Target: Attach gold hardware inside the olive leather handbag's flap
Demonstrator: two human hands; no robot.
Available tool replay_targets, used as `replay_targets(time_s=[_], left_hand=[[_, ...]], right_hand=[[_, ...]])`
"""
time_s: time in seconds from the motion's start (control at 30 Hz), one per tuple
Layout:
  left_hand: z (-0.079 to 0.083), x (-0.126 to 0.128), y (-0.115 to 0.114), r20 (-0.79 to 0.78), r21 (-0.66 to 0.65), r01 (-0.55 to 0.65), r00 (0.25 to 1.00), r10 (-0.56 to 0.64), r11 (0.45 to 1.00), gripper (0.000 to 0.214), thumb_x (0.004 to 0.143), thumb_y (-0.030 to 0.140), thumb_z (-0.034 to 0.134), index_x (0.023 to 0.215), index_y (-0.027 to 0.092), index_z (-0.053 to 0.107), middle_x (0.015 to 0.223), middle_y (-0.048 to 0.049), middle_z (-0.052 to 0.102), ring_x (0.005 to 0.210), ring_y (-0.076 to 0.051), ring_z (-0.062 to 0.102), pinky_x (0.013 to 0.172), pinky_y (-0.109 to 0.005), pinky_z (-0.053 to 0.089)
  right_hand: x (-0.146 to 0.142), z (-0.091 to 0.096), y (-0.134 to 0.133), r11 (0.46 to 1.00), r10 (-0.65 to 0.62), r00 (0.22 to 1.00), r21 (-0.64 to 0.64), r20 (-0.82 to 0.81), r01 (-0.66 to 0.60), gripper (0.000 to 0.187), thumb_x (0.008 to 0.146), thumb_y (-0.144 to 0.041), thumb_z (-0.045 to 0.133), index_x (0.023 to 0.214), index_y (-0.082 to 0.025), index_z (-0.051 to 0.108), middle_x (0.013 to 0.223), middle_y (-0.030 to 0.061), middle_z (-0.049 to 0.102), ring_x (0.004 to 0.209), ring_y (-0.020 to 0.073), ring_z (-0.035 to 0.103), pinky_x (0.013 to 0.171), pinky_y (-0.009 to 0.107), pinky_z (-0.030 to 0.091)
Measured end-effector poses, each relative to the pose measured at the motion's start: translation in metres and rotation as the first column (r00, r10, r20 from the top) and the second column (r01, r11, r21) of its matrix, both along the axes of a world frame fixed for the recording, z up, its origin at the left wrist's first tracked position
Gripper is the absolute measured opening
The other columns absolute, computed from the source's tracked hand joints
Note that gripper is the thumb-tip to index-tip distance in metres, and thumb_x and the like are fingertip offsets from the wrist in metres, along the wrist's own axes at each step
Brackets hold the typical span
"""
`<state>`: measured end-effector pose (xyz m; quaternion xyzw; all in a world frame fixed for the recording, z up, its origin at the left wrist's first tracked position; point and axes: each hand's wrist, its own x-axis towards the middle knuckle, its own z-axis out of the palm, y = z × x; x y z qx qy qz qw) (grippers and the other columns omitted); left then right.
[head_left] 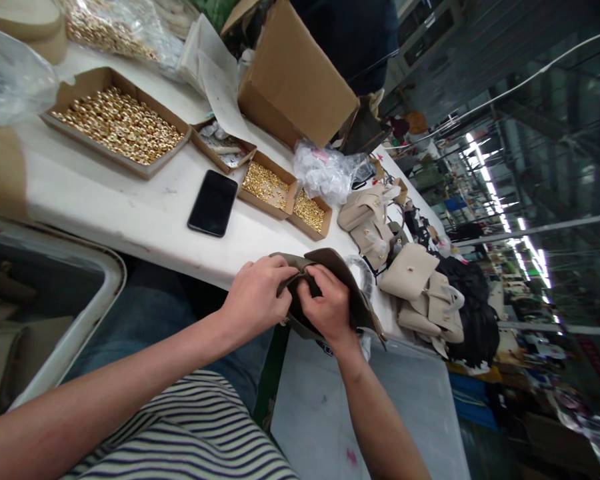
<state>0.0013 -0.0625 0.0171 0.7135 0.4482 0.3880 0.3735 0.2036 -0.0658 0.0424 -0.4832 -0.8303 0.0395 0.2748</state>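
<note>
An olive-brown handbag (365, 308) is held between my hands at the front edge of the white table (165, 250). My left hand (263, 291) pinches the bag's upper edge from the left, fingers bent over it. Reaching inside the opening, my right hand (327, 303) presses its thumb and fingertips together on the material near the same edge. What lies under the fingertips is hidden. A flap of the bag stands up to the right of my right hand. Beyond the bag, two small card trays (309, 215) hold tiny gold metal pieces.
A black phone (213, 203) lies on the table near a larger box of gold metal pieces (117, 127). A big cardboard box (295, 80) stands behind. Beige bags (409, 270) pile up at the right. A white-rimmed bin (97, 313) is at lower left.
</note>
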Motion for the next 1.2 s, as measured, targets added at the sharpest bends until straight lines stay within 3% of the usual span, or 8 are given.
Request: replay_targets(time_s=[0.2, 0.33, 0.53, 0.8, 1.0, 1.1, 1.2], left_hand=[[-0.004, 0.01, -0.001, -0.116, 0.179, -0.056, 0.99, 0.077, 0.982, 0.021, 0.1, 0.009, 0.059, 0.107, 0.017, 0.078, 0.098, -0.0084, 0.076, 0.094, -0.027, 0.071, 0.08, -0.04, 0.051], [-0.01, 0.016, 0.0, -0.11, 0.22, -0.09, 0.987, 0.116, 0.971, 0.02, 0.106, 0.01, 0.055, 0.105, 0.015, 0.074, 0.095, -0.008, 0.074, 0.092, -0.025, 0.069, 0.075, -0.038, 0.048], [-0.019, 0.021, 0.0, -0.134, 0.279, -0.112, 0.979, 0.154, 0.954, 0.018, 0.108, 0.011, 0.053, 0.105, 0.015, 0.071, 0.096, -0.009, 0.072, 0.094, -0.027, 0.067, 0.079, -0.039, 0.052], [-0.012, 0.021, 0.018, -0.131, 0.162, -0.002, 0.991, 0.024, 0.987, 0.017, 0.103, 0.008, 0.053, 0.097, 0.017, 0.066, 0.097, -0.0101, 0.074, 0.092, -0.028, 0.071, 0.079, -0.039, 0.053], [-0.007, 0.021, 0.026, -0.212, 0.072, 0.005, 0.977, 0.011, 0.997, 0.013, 0.099, 0.01, 0.057, 0.099, 0.017, 0.068, 0.092, -0.01, 0.076, 0.086, -0.03, 0.073, 0.072, -0.039, 0.048], [-0.004, 0.02, 0.032, -0.193, 0.035, -0.015, 0.981, 0.021, 0.999, 0.021, 0.092, 0.006, 0.061, 0.107, 0.017, 0.07, 0.091, -0.0087, 0.077, 0.084, -0.03, 0.073, 0.07, -0.037, 0.047], [-0.002, 0.019, 0.039, -0.159, 0.029, 0.029, 0.987, -0.024, 0.999, 0.019, 0.088, 0.005, 0.063, 0.098, 0.018, 0.072, 0.088, -0.0074, 0.077, 0.082, -0.029, 0.073, 0.07, -0.036, 0.047]], right_hand=[[0.003, -0.003, -0.003, 1.0, -0.004, 1.0, -0.031, -0.02, 0.004, 0.019, 0.106, -0.015, 0.06, 0.118, -0.02, 0.073, 0.11, 0.0104, 0.075, 0.1, 0.0274, 0.074, 0.092, 0.041, 0.063], [0.003, -0.001, -0.003, 0.999, 0.006, 0.999, -0.051, -0.05, -0.008, 0.018, 0.106, -0.014, 0.058, 0.116, -0.019, 0.072, 0.107, 0.0097, 0.073, 0.098, 0.0264, 0.072, 0.091, 0.04, 0.061], [-0.001, 0.005, 0.0, 0.995, 0.034, 0.999, -0.088, -0.018, -0.036, 0.017, 0.106, -0.014, 0.056, 0.111, -0.02, 0.071, 0.1, 0.0091, 0.072, 0.095, 0.026, 0.07, 0.089, 0.04, 0.06], [0.006, 0.006, 0.006, 0.988, 0.074, 0.997, -0.137, -0.002, -0.073, 0.014, 0.103, -0.018, 0.062, 0.115, -0.021, 0.069, 0.106, 0.0111, 0.071, 0.1, 0.0293, 0.07, 0.089, 0.042, 0.059], [0.006, -0.001, 0.011, 0.995, 0.035, 0.998, -0.093, 0.049, -0.03, 0.003, 0.099, -0.022, 0.071, 0.1, -0.02, 0.068, 0.095, 0.0076, 0.07, 0.088, 0.0264, 0.068, 0.08, 0.037, 0.055], [0.007, -0.004, 0.014, 0.995, 0.044, 0.996, -0.088, 0.081, -0.036, 0.009, 0.1, -0.017, 0.069, 0.092, -0.02, 0.067, 0.089, 0.0065, 0.069, 0.083, 0.0247, 0.067, 0.076, 0.035, 0.053], [0.01, -0.002, 0.015, 0.991, 0.085, 0.995, -0.105, 0.06, -0.079, 0.011, 0.101, -0.013, 0.066, 0.093, -0.02, 0.068, 0.09, 0.0064, 0.07, 0.082, 0.0243, 0.068, 0.075, 0.035, 0.053]])
